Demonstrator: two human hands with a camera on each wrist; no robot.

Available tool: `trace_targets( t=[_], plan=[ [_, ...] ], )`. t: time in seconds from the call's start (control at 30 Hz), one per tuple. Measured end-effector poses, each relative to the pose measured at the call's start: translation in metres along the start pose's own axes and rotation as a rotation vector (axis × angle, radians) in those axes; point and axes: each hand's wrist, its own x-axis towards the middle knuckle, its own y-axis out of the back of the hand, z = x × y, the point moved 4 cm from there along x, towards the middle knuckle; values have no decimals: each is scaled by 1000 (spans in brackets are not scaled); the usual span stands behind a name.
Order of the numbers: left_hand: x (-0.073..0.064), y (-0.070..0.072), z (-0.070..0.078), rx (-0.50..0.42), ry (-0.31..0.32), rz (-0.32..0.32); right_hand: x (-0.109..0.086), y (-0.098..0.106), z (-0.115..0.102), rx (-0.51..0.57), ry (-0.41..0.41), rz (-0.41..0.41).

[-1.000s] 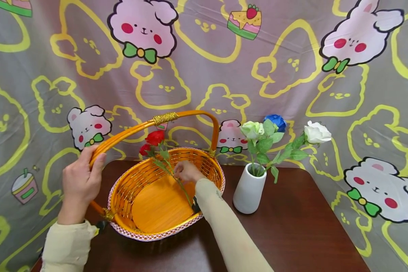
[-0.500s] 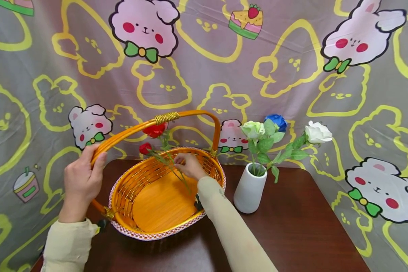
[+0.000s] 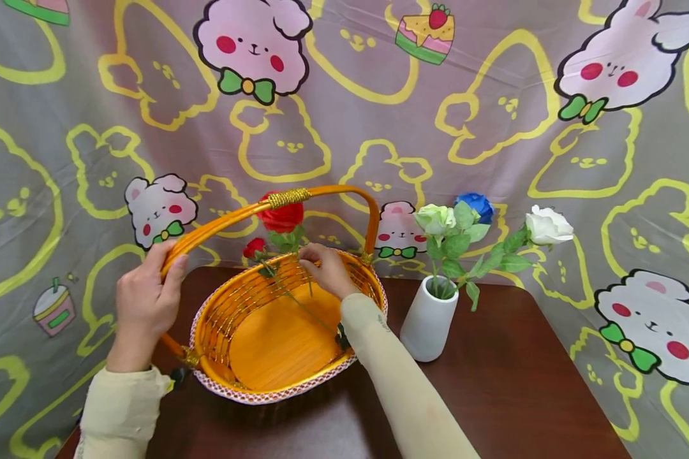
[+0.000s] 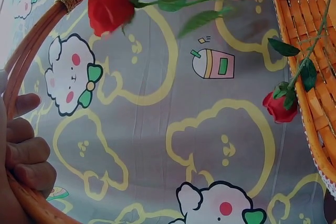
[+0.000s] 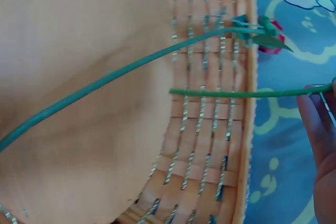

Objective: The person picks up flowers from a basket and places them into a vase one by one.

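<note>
My left hand [image 3: 146, 299] grips the arched handle [image 3: 207, 233] of an orange woven basket [image 3: 287, 347], which stands on the table. In the head view, my right hand [image 3: 327, 271] is over the basket's far right part, pinching the stem of a red rose [image 3: 281, 217]. Its large bloom stands up behind the handle; in the right wrist view the lower end of its stem [image 5: 210, 94] hangs over the basket wall. A second, smaller red rose [image 4: 280, 107] lies in the basket, its stem [image 5: 105, 81] across the floor and its bloom at the far rim.
Right of the basket, a white vase [image 3: 429, 325] holds a pale green rose [image 3: 436, 218], a blue rose [image 3: 475, 207] and a white rose [image 3: 549, 225]. A cartoon-print cloth [image 3: 333, 64] hangs behind the dark brown table [image 3: 511, 376].
My right hand has lifted the larger red rose up and away from the smaller one, its stem rising off the basket floor. The left hand keeps its grip on the handle.
</note>
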Motion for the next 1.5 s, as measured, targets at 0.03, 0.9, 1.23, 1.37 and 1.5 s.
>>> trace_targets(
  t=[0.03, 0.9, 1.23, 1.37, 1.5],
  plan=[
    [0, -1, 0, -1, 5, -3, 1, 3, 0, 32, -2, 20],
    [0, -2, 0, -6, 3, 13, -37, 11, -77, 534, -313, -272],
    [1, -3, 0, -3, 11, 24, -88, 28, -70, 613, -319, -266],
    [0, -3, 0, 5, 21, 26, -115, 39, -66, 618, -297, -276],
    [-1, -2, 1, 16, 40, 26, -141, 52, -56, 600, -297, -250]
  ],
)
